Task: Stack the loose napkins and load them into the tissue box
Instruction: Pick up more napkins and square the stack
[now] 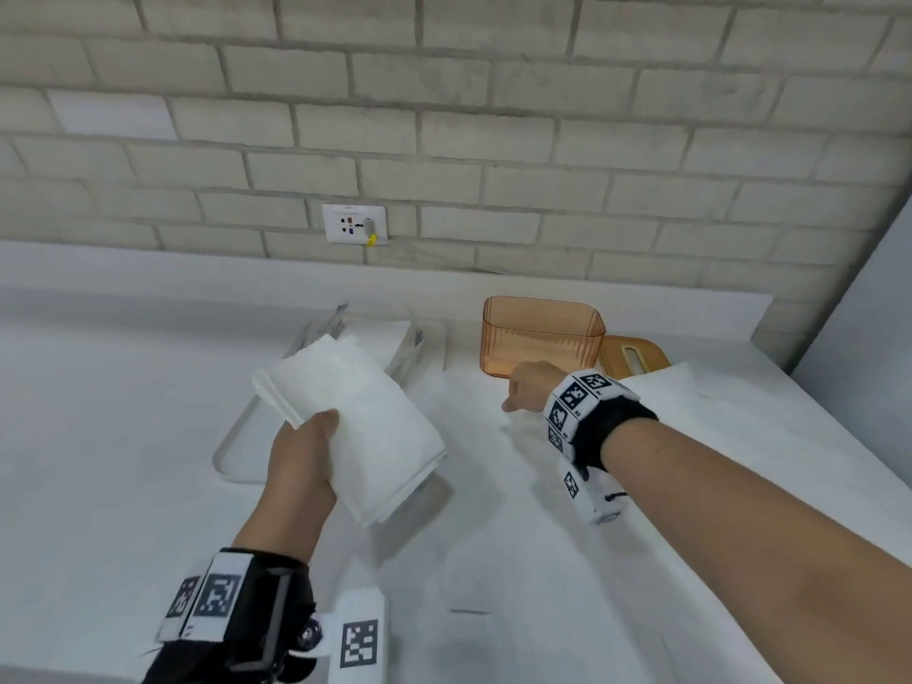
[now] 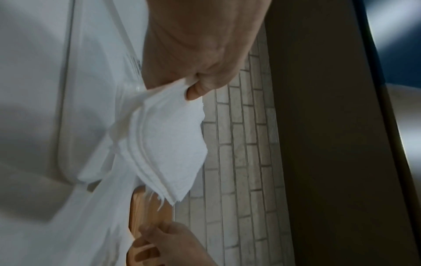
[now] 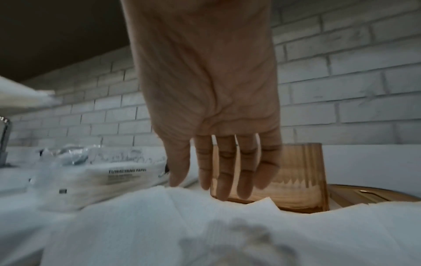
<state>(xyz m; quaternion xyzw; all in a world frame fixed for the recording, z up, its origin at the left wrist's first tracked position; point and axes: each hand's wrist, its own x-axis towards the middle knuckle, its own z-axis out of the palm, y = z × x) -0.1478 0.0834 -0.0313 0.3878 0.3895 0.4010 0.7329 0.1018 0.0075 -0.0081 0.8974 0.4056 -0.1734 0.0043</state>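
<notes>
A small stack of napkins [image 1: 345, 417] is held above the white surface [image 1: 123, 436] by the left hand [image 1: 301, 461], with the thumb on top and the fingers curled beneath one short edge, so that the stack is pinched. In the left wrist view the free end of the stack is seen to droop, its layers slightly fanned. The amber tissue box [image 1: 542, 335] stands open at the far right of the surface, close to the brick wall [image 1: 444, 116], and its lid [image 1: 634, 360] lies flat just to its right. More loose napkins [image 1: 691, 402] are spread on the surface near the right wrist, and an opened pack of paper towels [image 3: 109, 178] lies to the left of the box.

The right hand [image 1: 525, 393] is placed just in front of the box, with its fingers [image 3: 224, 165] straight, slightly spread and pointing down at the loose sheets; nothing is gripped by it. It cannot be told whether the sheets are touched.

The step in hand is judged to be the gathering of the remaining loose sheets. It would be done well if each sheet were lifted by an edge, laid squarely on the held stack and the edges evened before loading. The stack is best supported underneath, since limp paper sags. The stack should then be lowered flat into the box, long side along long side, so that no corner is caught on the rim.
</notes>
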